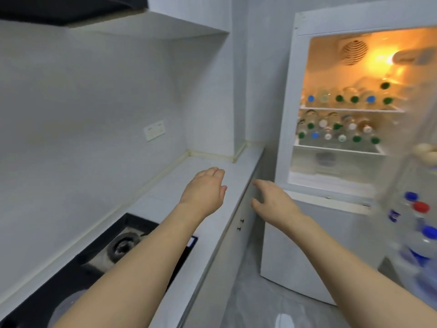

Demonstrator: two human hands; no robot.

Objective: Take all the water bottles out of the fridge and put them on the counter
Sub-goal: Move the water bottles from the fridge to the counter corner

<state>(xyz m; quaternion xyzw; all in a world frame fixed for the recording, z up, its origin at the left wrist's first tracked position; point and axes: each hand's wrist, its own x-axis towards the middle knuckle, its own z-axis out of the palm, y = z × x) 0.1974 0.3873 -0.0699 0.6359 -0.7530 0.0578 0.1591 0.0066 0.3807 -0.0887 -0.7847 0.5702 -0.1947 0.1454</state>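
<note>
Both hands are stretched forward with nothing in them. The left hand [205, 190] hovers over the far end of the bench [189, 176], palm down, fingers straight and close together, the thumb out to the side; whether it touches the surface cannot be told. The right hand [272, 200] is out past the bench's front edge, in front of the fridge [288, 114], fingers loosely spread and slightly bent, thumb apart from them, gripping nothing.

The fridge stands open and lit just right of the bench. The water bottles [340, 119] are inside it, lying with their caps outward in rows on the upper shelf [350, 110] and the lower shelf [338, 149], caps green, blue and white. More bottles [418, 223] with blue and red caps stand in the open door at the right edge. A black gas hob [123, 245] sits in the bench under the left forearm.
</note>
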